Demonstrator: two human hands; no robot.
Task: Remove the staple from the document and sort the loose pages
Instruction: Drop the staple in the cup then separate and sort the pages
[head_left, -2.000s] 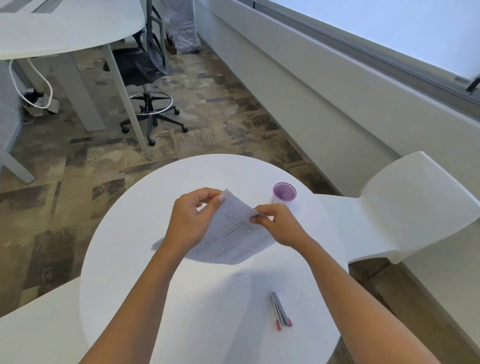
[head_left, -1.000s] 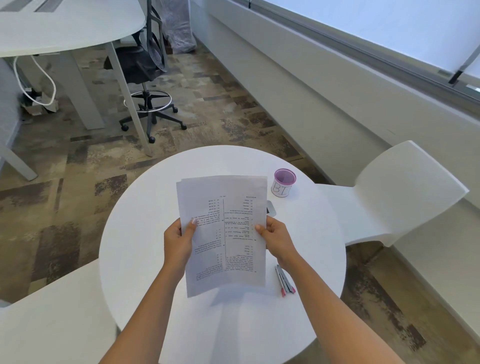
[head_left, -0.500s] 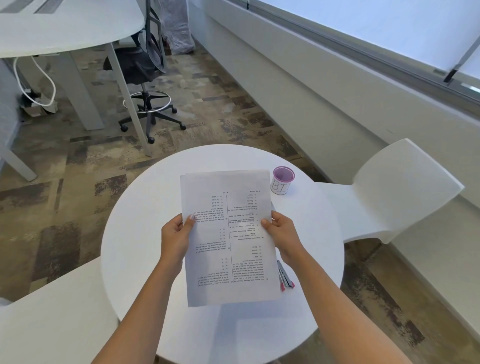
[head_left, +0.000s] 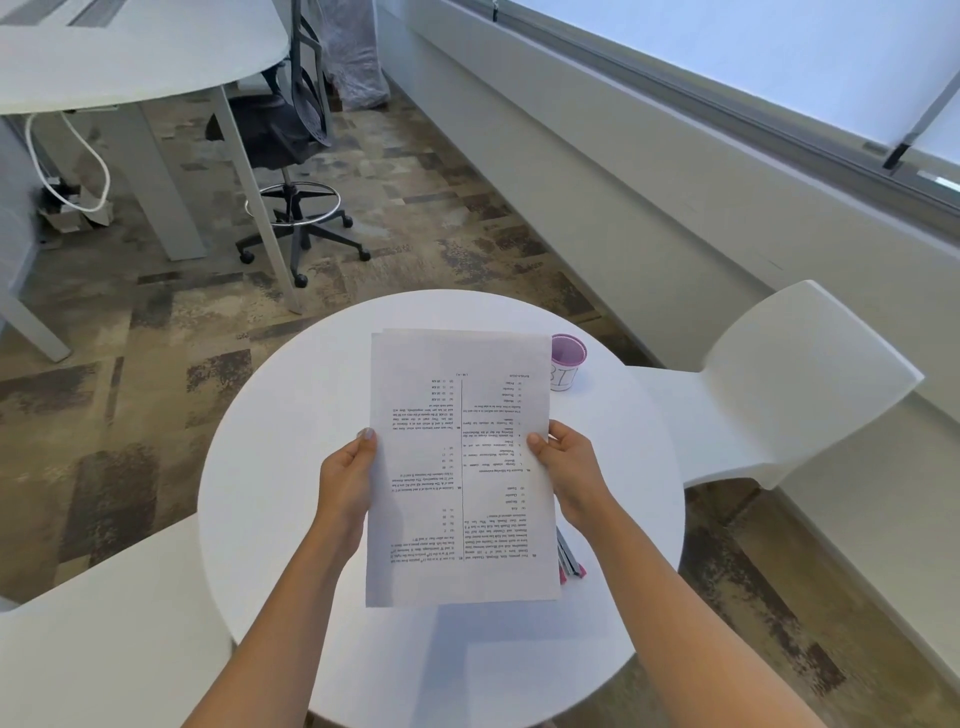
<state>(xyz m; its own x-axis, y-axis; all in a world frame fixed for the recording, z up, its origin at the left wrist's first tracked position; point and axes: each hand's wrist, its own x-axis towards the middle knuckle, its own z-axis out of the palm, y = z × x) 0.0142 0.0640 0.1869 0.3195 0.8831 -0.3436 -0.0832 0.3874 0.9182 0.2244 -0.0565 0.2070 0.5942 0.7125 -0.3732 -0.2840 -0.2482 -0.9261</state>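
Document (head_left: 460, 467) upright, long axis vertical, text upside down, both hands gripping sides

White pages (head_left: 460, 467) with black print, purple-rimmed cup (head_left: 567, 358), white table (head_left: 280, 467).

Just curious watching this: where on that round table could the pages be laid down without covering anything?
The table's left half, beside the left hand, is bare, as is the near edge below the pages. The right side is more crowded: purple cup at the back, staple remover beside the right hand.
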